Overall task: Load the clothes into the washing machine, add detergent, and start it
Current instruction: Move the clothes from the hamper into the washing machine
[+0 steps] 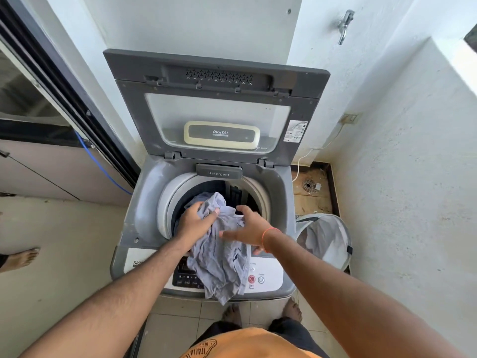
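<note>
A grey top-loading washing machine point(144, 197) stands before me with its lid point(216, 81) raised. A pale blue-grey garment point(219, 264) hangs from the drum opening down over the front control panel. My left hand point(196, 220) grips a bunch of that garment at the drum's rim. My right hand point(245, 228) hovers over the cloth with fingers spread, and I cannot tell whether it touches the fabric. A closed drawer marked Detergent point(219, 173) sits at the back of the opening. The red start button point(251, 279) and the power button point(261, 279) show beside the cloth.
A mesh laundry hamper point(325, 236) stands to the right of the machine, against the white wall. A floor drain point(308, 184) lies behind it. A tap point(344, 25) juts from the back wall. A sliding door frame point(64, 86) and a blue cable point(103, 169) are on the left. Another person's foot point(20, 258) shows at far left.
</note>
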